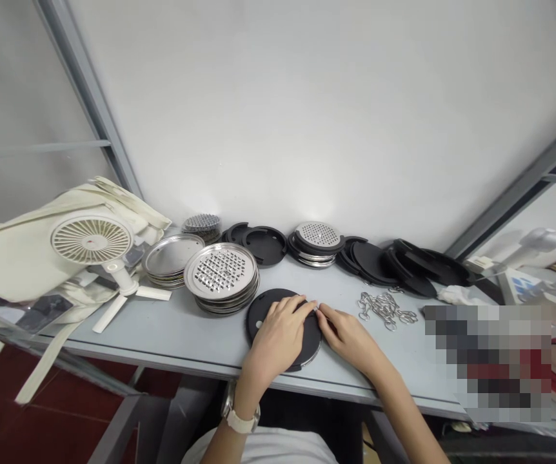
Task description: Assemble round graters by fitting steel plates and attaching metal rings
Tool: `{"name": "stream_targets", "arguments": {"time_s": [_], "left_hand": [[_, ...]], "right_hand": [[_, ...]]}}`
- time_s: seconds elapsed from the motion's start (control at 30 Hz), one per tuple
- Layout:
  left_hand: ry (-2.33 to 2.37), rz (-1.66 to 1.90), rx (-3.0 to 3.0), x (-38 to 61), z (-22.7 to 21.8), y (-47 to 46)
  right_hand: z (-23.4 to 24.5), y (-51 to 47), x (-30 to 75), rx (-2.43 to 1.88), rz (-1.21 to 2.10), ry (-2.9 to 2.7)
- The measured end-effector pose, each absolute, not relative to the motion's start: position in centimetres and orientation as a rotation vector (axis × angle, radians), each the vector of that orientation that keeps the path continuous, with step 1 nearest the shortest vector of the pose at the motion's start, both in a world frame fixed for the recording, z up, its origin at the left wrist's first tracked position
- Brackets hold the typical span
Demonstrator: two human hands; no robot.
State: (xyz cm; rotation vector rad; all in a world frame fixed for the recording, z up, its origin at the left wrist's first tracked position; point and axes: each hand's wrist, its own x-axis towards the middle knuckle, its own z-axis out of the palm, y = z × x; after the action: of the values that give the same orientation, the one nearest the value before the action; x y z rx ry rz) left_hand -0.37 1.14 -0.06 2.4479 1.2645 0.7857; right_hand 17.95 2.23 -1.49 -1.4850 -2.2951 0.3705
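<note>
A round black disc (311, 340) with a thin metal rim at its lower right lies near the table's front edge. My left hand (282, 330) rests flat across its top, fingers stretched toward the right edge. At that edge, my right hand (348, 336) has thumb and fingers pinched together. A small shiny bit shows by the fingertips, too small to name. Left of the disc stands a stack of metal grater plates (222, 272). To the right lies a loose heap of metal wire loops (385, 309).
Plain metal plates (174, 254) and a white fan (93, 240) stand at the left by a cream bag (21, 258). Black round holders (264, 245) line the wall, with a perforated plate (317, 236) on one pile and more black parts (418, 265) farther right. A pixelated patch covers the right front.
</note>
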Motion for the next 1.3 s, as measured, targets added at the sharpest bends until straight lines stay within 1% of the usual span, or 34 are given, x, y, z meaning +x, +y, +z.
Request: {"name": "stream_targets", "arguments": {"time_s": [0.57,1.07,1.3], "left_hand": [[1.265,0.797,2.448,-0.3,-0.16,1.23],[1.267,0.838,2.441,-0.18,-0.36,1.24],[1.276,0.846,2.435,-0.17,-0.31,1.28]], "right_hand": [[-1.37,2.17,17.68,-1.506,0.326,-2.279],[-1.32,1.99,17.7,-1.546,0.344,-2.268],[-1.67,2.09,17.79,-1.477,0.393,-2.255]]}}
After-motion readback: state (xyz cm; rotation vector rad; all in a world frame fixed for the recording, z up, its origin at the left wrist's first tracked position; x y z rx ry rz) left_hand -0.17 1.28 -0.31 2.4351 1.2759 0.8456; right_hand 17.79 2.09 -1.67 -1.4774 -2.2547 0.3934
